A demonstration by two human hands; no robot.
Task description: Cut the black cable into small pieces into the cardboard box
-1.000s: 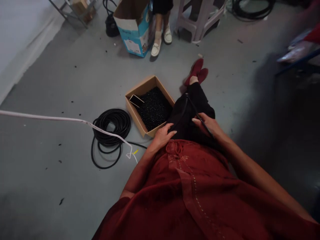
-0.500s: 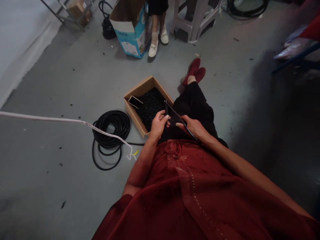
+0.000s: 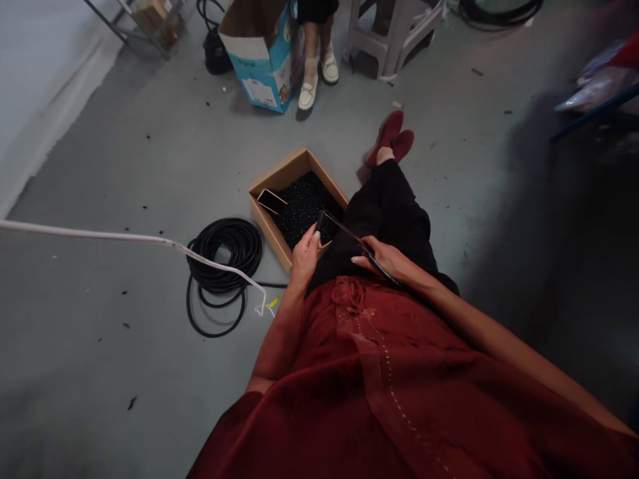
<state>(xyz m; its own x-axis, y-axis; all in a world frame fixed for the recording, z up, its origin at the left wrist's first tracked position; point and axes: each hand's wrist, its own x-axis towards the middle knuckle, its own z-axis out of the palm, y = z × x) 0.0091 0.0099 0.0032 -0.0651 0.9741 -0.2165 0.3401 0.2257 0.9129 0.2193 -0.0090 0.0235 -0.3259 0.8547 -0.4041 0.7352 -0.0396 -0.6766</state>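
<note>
Black ribbed piece [image 3: 320, 219] is standing up out of the left hand [image 3: 305, 249] in the head view, whose thumb and fingers are pinching its lower part, presumably to leave the top free. From that top a slender dark strand [image 3: 344, 229] is running toward 4 o'clock into the right hand [image 3: 387, 258]; half-bent fingers are holding it, thumb tip apart, how firmly I cannot tell. Whether piece and strand are forming one item, I cannot tell either. At 12 o'clock from the left hand a cardboard box [image 3: 272, 236] is sitting, probably for easy reach, and holding small black bits [image 3: 312, 189]. At 9 o'clock a cable coil [image 3: 247, 246] is lying beneath a white cord [image 3: 120, 235].
</note>
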